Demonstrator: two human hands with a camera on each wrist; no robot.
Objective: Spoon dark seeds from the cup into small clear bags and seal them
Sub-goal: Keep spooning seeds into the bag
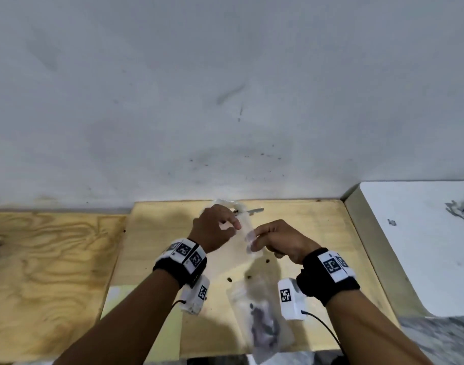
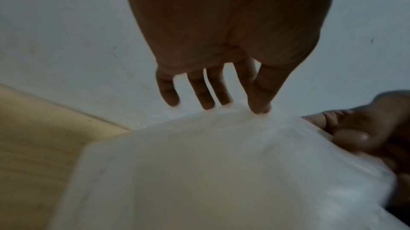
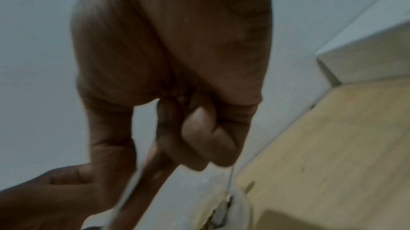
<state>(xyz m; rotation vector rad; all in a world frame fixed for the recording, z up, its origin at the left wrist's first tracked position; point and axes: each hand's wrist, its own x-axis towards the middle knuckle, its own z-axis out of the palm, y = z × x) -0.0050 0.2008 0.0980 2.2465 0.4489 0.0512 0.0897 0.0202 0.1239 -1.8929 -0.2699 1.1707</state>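
Head view: 1 clear bag [image 1: 248,237] held above board [image 1: 152,246], pinched between left hand [image 1: 215,227] and right hand [image 1: 281,242]; both sets of fingers grasp it. 1 filled bag [image 1: 262,322] lies near, seeds inside. Spoon [image 1: 252,211] at far edge, cup not identifiable. Risk: thin film may slip or crumple, so the mouth stays closed. Wrist views blurred; bag's mouth and contents unreadable.
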